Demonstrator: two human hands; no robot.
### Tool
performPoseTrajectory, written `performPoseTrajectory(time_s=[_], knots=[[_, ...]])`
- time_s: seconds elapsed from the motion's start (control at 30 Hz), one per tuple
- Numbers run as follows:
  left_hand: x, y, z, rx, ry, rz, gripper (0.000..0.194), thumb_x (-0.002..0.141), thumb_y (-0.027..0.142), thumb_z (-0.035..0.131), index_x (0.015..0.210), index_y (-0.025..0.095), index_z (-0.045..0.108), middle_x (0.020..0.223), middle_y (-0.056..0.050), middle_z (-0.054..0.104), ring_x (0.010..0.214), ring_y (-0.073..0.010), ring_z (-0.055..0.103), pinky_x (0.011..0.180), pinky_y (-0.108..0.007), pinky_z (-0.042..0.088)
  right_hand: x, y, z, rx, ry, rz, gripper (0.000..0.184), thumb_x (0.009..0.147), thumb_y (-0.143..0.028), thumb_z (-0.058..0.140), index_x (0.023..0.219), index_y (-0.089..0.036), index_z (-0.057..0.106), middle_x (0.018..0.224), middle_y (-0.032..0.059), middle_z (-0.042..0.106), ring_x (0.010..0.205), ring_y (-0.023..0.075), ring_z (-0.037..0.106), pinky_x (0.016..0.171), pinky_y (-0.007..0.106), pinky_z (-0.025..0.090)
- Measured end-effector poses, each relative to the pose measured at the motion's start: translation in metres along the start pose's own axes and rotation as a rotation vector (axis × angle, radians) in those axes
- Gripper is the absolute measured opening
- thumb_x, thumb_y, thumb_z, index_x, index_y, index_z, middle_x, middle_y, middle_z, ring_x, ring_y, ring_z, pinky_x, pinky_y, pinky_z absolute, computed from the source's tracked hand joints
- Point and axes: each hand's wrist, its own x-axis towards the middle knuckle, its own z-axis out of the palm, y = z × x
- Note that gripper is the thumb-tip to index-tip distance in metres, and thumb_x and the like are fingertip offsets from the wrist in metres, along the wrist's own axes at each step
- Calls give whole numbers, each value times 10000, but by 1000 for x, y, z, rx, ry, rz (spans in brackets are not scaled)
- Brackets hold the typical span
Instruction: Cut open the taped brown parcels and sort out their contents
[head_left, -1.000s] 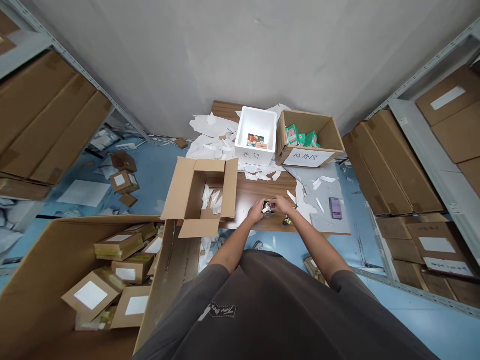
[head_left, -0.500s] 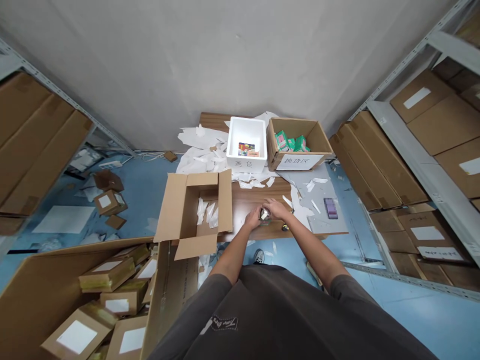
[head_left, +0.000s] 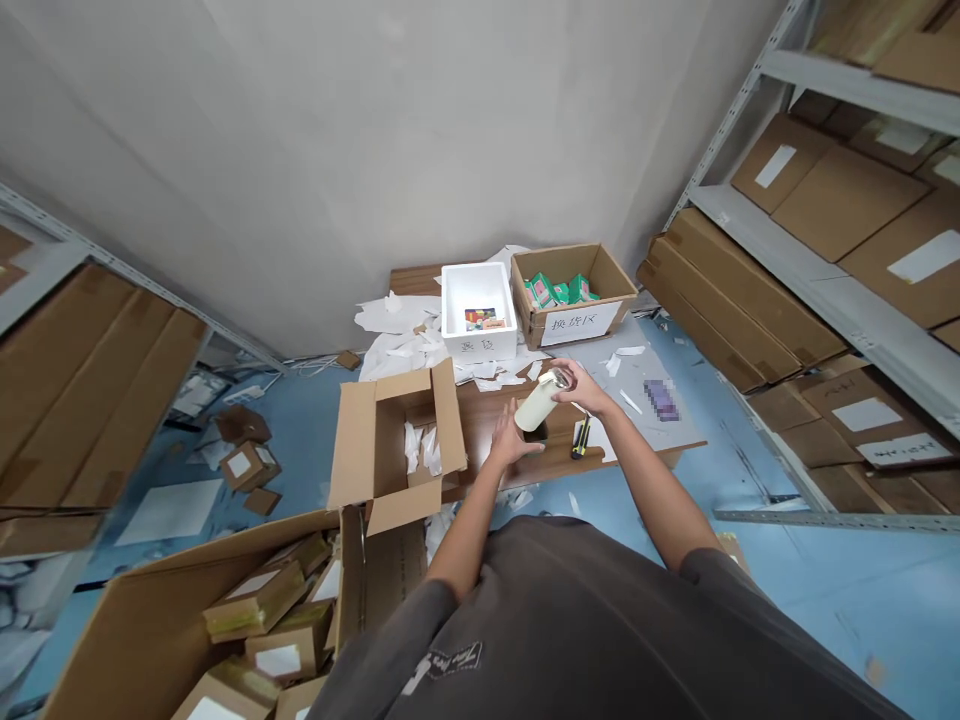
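Observation:
A cream-coloured insulated bottle [head_left: 537,404] with a shiny metal-looking top tilts over the wooden table. My right hand [head_left: 582,386] is closed round its upper end. Low down, my left hand [head_left: 513,438] curls about a small dark open box [head_left: 537,433], from which the bottle's lower end rises. Most of that box is hidden by the hand and the bottle. To the right of it lies a yellow-and-black box cutter [head_left: 581,438] on the table, beside white paper.
An open cardboard box [head_left: 352,440] with crumpled paper inside stands left. Behind are a white foam box [head_left: 478,347] and a carton [head_left: 529,328] of green packages. Torn paper [head_left: 397,314] litters the table. A large carton [head_left: 142,590] of parcels sits lower left; shelves flank both sides.
My right hand has lifted the bottle up out of the small box, so its cream body now shows. My left hand stays low at the box. The view has shifted, and the box cutter shows more fully.

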Motion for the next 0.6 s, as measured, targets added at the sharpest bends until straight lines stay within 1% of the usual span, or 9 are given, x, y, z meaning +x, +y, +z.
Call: performPoseTrajectory(time_s=[0.03, 0.1, 0.17, 0.27, 0.3, 0.37, 0.47, 0.53, 0.6], knots=[[-5, 10, -8, -1, 60, 36, 1356, 603, 457, 1024, 1696, 237, 253, 1729, -216, 350, 1600, -417, 341, 1270, -516, 326, 1, -2, 2, 31, 32, 4, 797, 571, -341, 956, 1292, -261, 627, 1279, 57, 710, 1156, 258, 676, 1030, 396, 559], [-14, 31, -21, -9, 175, 118, 1169, 695, 437, 977, 1656, 271, 332, 1670, -173, 447, 1541, -385, 437, 1265, -510, 352, 4, -4, 8, 67, 95, 13, 732, 586, -374, 964, 1233, -260, 641, 1209, 47, 738, 1116, 259, 687, 1032, 416, 564], [-18, 50, -29, -11, 220, 184, 1058, 720, 368, 960, 1611, 273, 396, 1594, -152, 526, 1457, -364, 527, 1234, -496, 407, 6, -7, 17, 86, 150, 11, 699, 595, -396, 972, 1202, -255, 656, 1177, 47, 752, 1115, 266, 688, 1045, 428, 561], [-19, 68, -35, -32, 244, 196, 1000, 734, 259, 926, 1591, 261, 411, 1542, -145, 566, 1382, -346, 584, 1182, -480, 468, 5, -13, 30, 132, 172, 15, 713, 647, -428, 962, 1268, -261, 654, 1206, 56, 758, 1173, 279, 679, 1063, 438, 559], [-20, 71, -36, -59, 248, 186, 991, 745, 245, 911, 1595, 267, 402, 1540, -138, 570, 1365, -337, 598, 1167, -475, 484, 3, -14, 33, 157, 150, 13, 751, 661, -431, 960, 1320, -269, 639, 1235, 60, 755, 1203, 282, 674, 1072, 439, 559], [-21, 73, -39, -160, 220, 179, 1009, 769, 260, 893, 1621, 282, 352, 1552, -132, 566, 1337, -318, 624, 1132, -463, 517, -3, -15, 39, 208, 45, 6, 891, 657, -415, 972, 1445, -294, 574, 1318, 67, 735, 1263, 285, 662, 1091, 439, 559], [-27, 74, -44, -313, 155, 207, 1066, 810, 331, 875, 1673, 284, 251, 1579, -153, 545, 1352, -312, 624, 1094, -452, 550, -12, -10, 49, 254, -121, -9, 1160, 589, -366, 1010, 1593, -337, 430, 1448, 82, 671, 1318, 291, 647, 1099, 449, 569], [-32, 75, -47, -285, 173, 221, 1107, 788, 369, 902, 1684, 273, 260, 1592, -168, 521, 1391, -332, 593, 1116, -466, 540, -17, -4, 58, 246, -104, -13, 1280, 565, -358, 1017, 1652, -344, 342, 1502, 105, 629, 1321, 302, 648, 1094, 472, 576], [-36, 78, -49, -201, 228, 202, 1156, 734, 371, 947, 1685, 272, 298, 1589, -173, 507, 1383, -343, 588, 1127, -475, 536, -20, -1, 67, 197, 1, -16, 1344, 576, -367, 1010, 1694, -335, 265, 1541, 135, 591, 1321, 316, 648, 1107, 502, 566]])
